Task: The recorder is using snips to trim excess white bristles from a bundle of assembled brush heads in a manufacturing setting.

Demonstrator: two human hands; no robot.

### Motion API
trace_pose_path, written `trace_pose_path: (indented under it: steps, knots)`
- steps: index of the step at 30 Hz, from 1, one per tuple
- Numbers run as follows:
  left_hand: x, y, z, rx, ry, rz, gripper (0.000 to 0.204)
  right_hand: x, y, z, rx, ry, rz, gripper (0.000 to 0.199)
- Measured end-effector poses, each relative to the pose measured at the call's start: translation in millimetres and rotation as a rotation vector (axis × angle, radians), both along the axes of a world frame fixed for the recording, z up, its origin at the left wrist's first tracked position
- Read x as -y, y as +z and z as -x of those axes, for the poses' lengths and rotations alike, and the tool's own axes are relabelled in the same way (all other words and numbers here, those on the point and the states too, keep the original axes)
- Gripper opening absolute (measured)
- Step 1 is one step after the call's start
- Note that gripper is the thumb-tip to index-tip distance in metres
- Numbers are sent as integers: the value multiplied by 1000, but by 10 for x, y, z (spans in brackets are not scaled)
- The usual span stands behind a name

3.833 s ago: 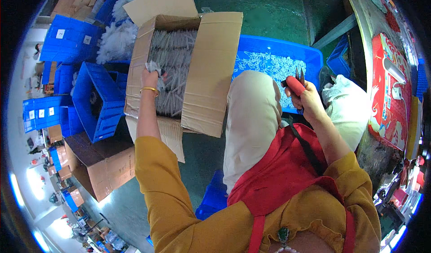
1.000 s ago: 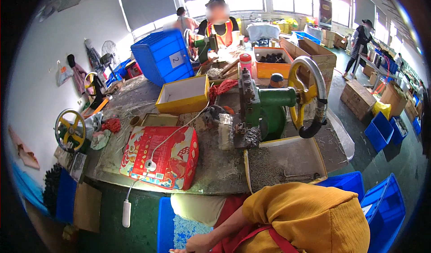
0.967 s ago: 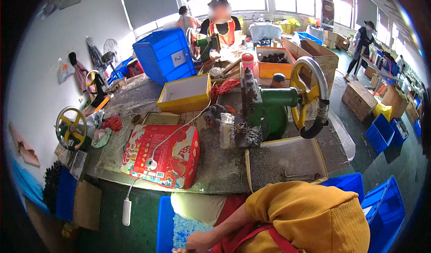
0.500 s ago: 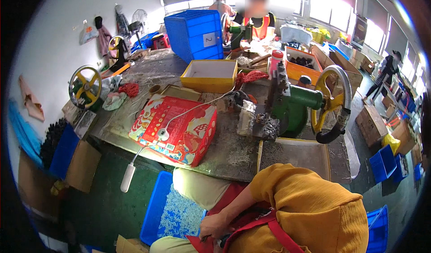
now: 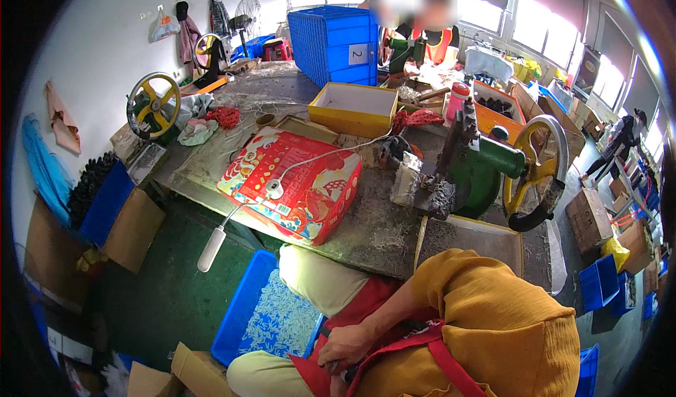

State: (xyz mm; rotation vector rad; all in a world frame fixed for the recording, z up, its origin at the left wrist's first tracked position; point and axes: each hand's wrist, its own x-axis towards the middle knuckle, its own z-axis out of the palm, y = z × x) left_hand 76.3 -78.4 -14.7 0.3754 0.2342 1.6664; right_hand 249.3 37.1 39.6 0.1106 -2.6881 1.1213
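My right hand [image 5: 346, 345] is closed in front of my lap, over the red apron [image 5: 307, 370]. Something small and dark shows at its fingers, too hidden to name. Just below it a little skin of what seems my left hand [image 5: 339, 385] shows; its fingers are hidden. Beside my knees in pale trousers [image 5: 317, 279] a blue bin [image 5: 236, 311] holds many small pale pieces [image 5: 276, 319]. The mustard sleeve [image 5: 486, 291] covers my upper arm.
On the workbench [image 5: 366, 249] stand a red patterned box [image 5: 313, 179] with a lamp [image 5: 211, 249], a green hand press [image 5: 486, 168] with a yellow wheel, a shallow tray [image 5: 486, 246], a yellow box [image 5: 352, 112] and stacked blue crates [image 5: 334, 45]. Cardboard boxes [image 5: 201, 376] lie low left. People are beyond.
The view has turned slightly, so the bench and its things sit further right. My right hand stays closed near my lap. More of the cardboard boxes shows at the lower left.
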Motion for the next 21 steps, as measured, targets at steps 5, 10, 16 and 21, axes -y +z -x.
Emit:
trace_pose_path:
  steps: [5,10,16,21]
  knots:
    - [27,0,-69,-78,-36,16,17,-75,21,-4,112,72,51,17]
    - [42,-6,-163,-151,-56,33,19,-276,-1,184,65,-194,143,16]
    - [116,-13,-208,-245,-87,80,21,-138,-135,-122,161,94,15,23]
    - [222,-35,-305,-310,-122,135,23,-131,46,-206,126,64,-27,26]
